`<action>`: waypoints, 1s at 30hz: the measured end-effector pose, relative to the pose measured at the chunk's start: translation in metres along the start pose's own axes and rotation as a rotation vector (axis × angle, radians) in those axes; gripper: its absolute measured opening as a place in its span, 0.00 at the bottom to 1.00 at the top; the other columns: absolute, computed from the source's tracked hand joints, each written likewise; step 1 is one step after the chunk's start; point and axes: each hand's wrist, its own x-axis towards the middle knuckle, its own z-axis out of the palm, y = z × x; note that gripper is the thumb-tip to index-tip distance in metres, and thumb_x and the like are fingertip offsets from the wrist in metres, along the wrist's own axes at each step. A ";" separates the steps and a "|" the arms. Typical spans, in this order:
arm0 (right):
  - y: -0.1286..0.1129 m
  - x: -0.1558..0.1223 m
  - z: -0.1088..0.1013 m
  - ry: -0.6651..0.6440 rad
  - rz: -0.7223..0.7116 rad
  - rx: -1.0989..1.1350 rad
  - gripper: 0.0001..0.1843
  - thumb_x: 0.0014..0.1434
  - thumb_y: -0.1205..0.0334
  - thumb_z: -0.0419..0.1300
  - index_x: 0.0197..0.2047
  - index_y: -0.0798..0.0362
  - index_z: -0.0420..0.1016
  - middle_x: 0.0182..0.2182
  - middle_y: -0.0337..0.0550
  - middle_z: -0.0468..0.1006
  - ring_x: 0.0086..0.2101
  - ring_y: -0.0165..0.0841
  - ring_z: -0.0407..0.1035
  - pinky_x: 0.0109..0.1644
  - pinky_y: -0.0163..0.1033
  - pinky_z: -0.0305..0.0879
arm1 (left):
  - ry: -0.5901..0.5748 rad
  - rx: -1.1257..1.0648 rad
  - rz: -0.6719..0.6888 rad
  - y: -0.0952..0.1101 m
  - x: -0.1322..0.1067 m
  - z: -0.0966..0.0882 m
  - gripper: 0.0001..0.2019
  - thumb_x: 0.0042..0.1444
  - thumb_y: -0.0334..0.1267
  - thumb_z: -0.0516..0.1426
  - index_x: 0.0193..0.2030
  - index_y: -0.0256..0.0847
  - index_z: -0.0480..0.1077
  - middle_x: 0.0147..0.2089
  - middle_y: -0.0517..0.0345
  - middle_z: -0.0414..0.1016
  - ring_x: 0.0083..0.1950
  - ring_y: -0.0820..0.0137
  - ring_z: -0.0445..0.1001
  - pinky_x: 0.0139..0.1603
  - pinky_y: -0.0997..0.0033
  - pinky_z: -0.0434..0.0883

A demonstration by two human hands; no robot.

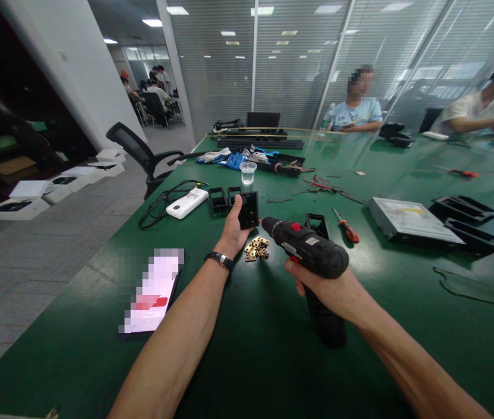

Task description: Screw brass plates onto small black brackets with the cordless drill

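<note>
Your left hand (233,231) grasps a black housing (250,212) above the worktop (98,366), nearer its left edge; your right hand (330,288) grips the power drill (310,245), pointed at it. Work seems under way: brass pieces (256,249) lie loose; what is finished, I cannot tell.

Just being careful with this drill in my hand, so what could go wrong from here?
The drill in your right hand points at the black frame in your left hand; a slip could hurt that hand.
The brass-coloured pieces lie loose between your hands, so a bump might scatter them.
The clear cup stands just beyond the frame, so a push forward might tip it.
</note>
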 end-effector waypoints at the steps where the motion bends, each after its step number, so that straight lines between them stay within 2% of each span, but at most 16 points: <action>1: 0.000 0.000 0.000 -0.002 0.004 0.007 0.16 0.64 0.54 0.60 0.26 0.50 0.70 0.19 0.37 0.73 0.22 0.31 0.66 0.29 0.38 0.62 | 0.000 0.002 0.000 0.000 0.000 0.000 0.24 0.56 0.60 0.65 0.44 0.39 0.78 0.40 0.50 0.80 0.37 0.65 0.77 0.41 0.63 0.74; 5: -0.003 0.001 0.000 0.000 0.042 0.032 0.11 0.63 0.54 0.60 0.34 0.52 0.74 0.19 0.37 0.75 0.22 0.32 0.68 0.30 0.38 0.63 | -0.004 0.010 -0.006 0.001 -0.001 0.001 0.25 0.56 0.61 0.65 0.44 0.39 0.77 0.40 0.50 0.80 0.37 0.65 0.77 0.40 0.64 0.74; 11: -0.003 0.001 -0.004 -0.070 0.037 0.097 0.09 0.61 0.56 0.62 0.39 0.54 0.75 0.22 0.37 0.76 0.24 0.32 0.71 0.31 0.38 0.66 | 0.014 0.012 -0.013 0.002 -0.002 0.001 0.25 0.56 0.61 0.65 0.45 0.39 0.77 0.37 0.51 0.79 0.35 0.66 0.76 0.39 0.64 0.73; 16: 0.002 -0.003 -0.010 -0.161 0.017 0.171 0.13 0.59 0.60 0.65 0.47 0.52 0.75 0.27 0.35 0.76 0.27 0.31 0.70 0.32 0.37 0.66 | 0.010 0.026 -0.025 0.001 -0.001 0.000 0.27 0.55 0.62 0.65 0.46 0.38 0.77 0.36 0.51 0.79 0.35 0.66 0.76 0.39 0.65 0.73; 21: 0.000 -0.004 -0.009 -0.151 0.009 0.139 0.12 0.62 0.56 0.63 0.46 0.52 0.73 0.27 0.36 0.76 0.29 0.33 0.71 0.34 0.39 0.67 | 0.018 0.044 -0.025 0.000 -0.001 -0.001 0.27 0.55 0.61 0.65 0.46 0.36 0.76 0.37 0.50 0.79 0.36 0.66 0.76 0.40 0.65 0.73; 24: 0.002 -0.002 -0.010 -0.111 0.015 0.062 0.12 0.64 0.52 0.61 0.40 0.53 0.75 0.26 0.39 0.78 0.30 0.35 0.72 0.36 0.41 0.68 | 0.026 0.038 -0.025 0.000 -0.001 0.000 0.26 0.56 0.60 0.65 0.45 0.36 0.77 0.37 0.49 0.79 0.36 0.66 0.76 0.39 0.65 0.73; 27: 0.007 0.000 -0.012 -0.110 0.088 0.074 0.15 0.64 0.50 0.61 0.32 0.52 0.74 0.25 0.43 0.80 0.29 0.36 0.73 0.37 0.43 0.68 | 0.033 0.039 -0.027 0.001 -0.002 0.001 0.25 0.56 0.59 0.65 0.45 0.36 0.77 0.38 0.49 0.79 0.35 0.66 0.76 0.38 0.65 0.73; 30: 0.009 0.000 -0.012 -0.136 0.150 0.154 0.15 0.63 0.50 0.60 0.34 0.53 0.76 0.25 0.44 0.81 0.28 0.36 0.75 0.38 0.43 0.69 | 0.047 0.034 -0.016 0.002 -0.003 0.003 0.25 0.55 0.58 0.67 0.46 0.36 0.77 0.39 0.50 0.80 0.36 0.66 0.77 0.39 0.66 0.74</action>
